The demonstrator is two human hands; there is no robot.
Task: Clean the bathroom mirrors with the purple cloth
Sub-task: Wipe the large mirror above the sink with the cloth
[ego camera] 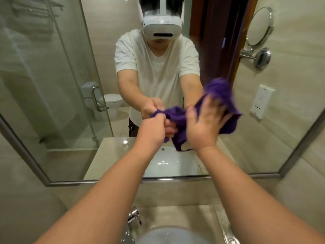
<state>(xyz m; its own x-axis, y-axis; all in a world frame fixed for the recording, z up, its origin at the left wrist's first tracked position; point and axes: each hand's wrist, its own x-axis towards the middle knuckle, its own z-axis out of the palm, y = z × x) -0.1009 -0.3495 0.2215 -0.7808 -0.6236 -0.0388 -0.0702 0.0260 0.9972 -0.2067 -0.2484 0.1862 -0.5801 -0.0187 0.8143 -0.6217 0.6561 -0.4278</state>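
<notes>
Both hands are up at the wall mirror (88,182), in front of its lower centre.

Left hand (153,128): closed fist, fingers curled tight around one bunched end of the purple cloth (178,118).

Right hand (204,125): fingers splayed and roughly straight with the thumb out, palm flat against the cloth, not wrapped around it. The fingertips are motion-blurred, so I cannot tell the exact contact.

The cloth is stretched between the two hands in front of the glass. One loose corner hangs below them, and a bigger bunch sits up and right of the right hand. I cannot tell where the real cloth ends and its reflection starts there.

Round magnifying mirror (260,27): on the tiled wall just right of the wall mirror's upper edge, on a chrome swing-arm mount (262,58).
White wall plate (262,101): same wall, right of the wall mirror and lower than the mount.
Chrome faucet (134,219) and white basin (168,235): directly below the wall mirror, with water drops on the counter around them.

Reflected in the wall mirror:
- left half: a glass shower door (58,85) with its handle, and a toilet (112,101)
- centre: the person in a white T-shirt wearing a white headset (161,27)
</notes>
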